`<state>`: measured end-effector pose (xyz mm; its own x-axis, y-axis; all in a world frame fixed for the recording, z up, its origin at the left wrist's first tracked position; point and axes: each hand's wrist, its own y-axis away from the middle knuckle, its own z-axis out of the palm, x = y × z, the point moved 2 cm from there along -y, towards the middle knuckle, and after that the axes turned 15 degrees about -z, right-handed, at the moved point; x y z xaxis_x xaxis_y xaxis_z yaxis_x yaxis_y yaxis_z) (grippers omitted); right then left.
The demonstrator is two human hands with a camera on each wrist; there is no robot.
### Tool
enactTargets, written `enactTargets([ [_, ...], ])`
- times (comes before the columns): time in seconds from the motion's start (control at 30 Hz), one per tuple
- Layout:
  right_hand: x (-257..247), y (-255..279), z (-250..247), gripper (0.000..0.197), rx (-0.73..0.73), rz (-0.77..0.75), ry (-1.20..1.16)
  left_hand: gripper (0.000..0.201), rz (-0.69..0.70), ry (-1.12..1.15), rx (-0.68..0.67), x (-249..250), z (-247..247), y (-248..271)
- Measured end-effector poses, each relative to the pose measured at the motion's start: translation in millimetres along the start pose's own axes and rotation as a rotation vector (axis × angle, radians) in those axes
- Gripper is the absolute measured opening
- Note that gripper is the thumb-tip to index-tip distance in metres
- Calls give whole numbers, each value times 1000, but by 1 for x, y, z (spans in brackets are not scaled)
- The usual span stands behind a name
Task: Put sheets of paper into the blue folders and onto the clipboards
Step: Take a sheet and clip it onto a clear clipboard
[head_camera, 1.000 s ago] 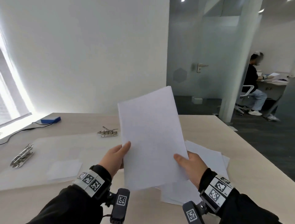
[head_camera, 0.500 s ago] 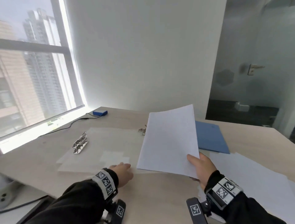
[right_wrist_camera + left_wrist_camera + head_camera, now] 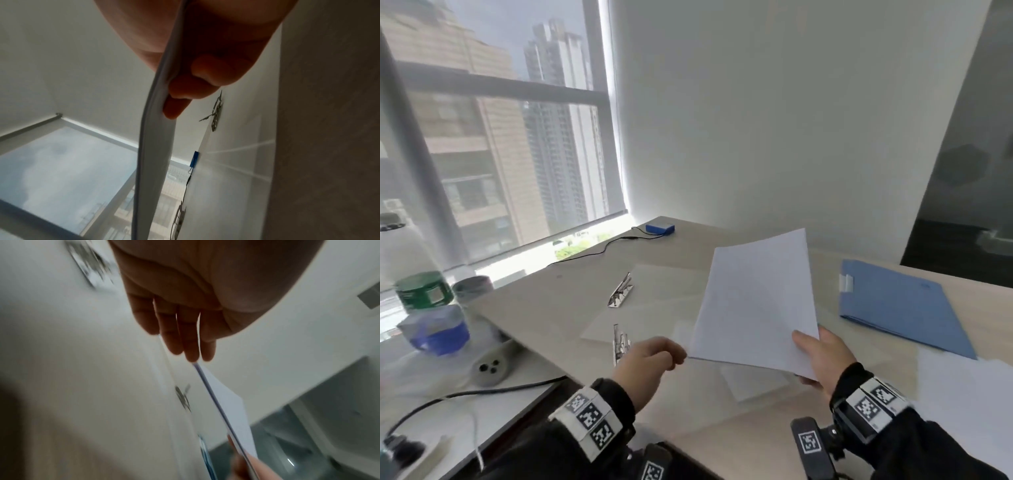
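Observation:
My right hand [image 3: 814, 354] pinches the near right corner of a thin stack of white sheets [image 3: 756, 301], thumb on top, and holds it tilted above the table. In the right wrist view the fingers [image 3: 185, 91] lie under the stack's edge [image 3: 150, 146]. My left hand [image 3: 654, 358] hovers just left of the stack's near left corner, holding nothing. Its fingers [image 3: 185, 344] are stretched towards the paper's edge [image 3: 222, 402]. Two clear clipboards lie under the stack, their metal clips [image 3: 621, 294] [image 3: 621, 346] at the left. A blue folder [image 3: 900, 305] lies shut at the right.
More loose white sheets [image 3: 962, 397] lie at the near right. A small blue device [image 3: 660, 228] with a black cable sits at the table's far corner. Bottles [image 3: 424, 291] and a power strip [image 3: 489, 368] stand on a lower ledge left of the table edge.
One second ago both hands held the stack. The left hand let go, dropped to the table, and has now risen to the stack's near left corner. My view turned left.

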<state>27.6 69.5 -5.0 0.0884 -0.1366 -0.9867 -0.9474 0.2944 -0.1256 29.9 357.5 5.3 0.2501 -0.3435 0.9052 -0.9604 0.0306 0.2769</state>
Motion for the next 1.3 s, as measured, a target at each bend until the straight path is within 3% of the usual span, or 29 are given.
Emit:
enactTargets([
  [0.07, 1, -2, 17, 11, -99, 33, -5, 32, -30, 11, 192, -15, -34, -18],
  [0.13, 1, -1, 36, 10, -203, 66, 5, 34, -84, 17, 272, -31, -60, -34],
  [0.23, 4, 0, 59, 13, -320, 87, 4, 47, -189, -2, 243, -51, -77, -50],
  [0.43, 9, 1, 83, 15, -430, 105, -38, 56, -180, -11, 106, -61, -75, -47],
  [0.53, 11, 0, 89, 13, -448, 96, -32, 82, -177, -141, 148, -73, -79, -49],
  [0.7, 18, -5, 94, 16, -460, 114, -14, 64, -146, -343, 225, -73, -77, -47],
  [0.93, 23, -14, 87, 39, -447, 133, 48, 75, -161, -390, 204, -77, -77, -52],
  [1.07, 26, -19, 80, 42, -474, 105, 46, 73, -212, -344, 201, -75, -76, -51],
  [1.17, 27, -19, 76, 49, -503, 99, 64, 84, -248, -166, 175, -71, -79, -58],
  [1.3, 29, -19, 74, 43, -506, 123, 82, 62, -312, -103, 202, -52, -89, -71],
])
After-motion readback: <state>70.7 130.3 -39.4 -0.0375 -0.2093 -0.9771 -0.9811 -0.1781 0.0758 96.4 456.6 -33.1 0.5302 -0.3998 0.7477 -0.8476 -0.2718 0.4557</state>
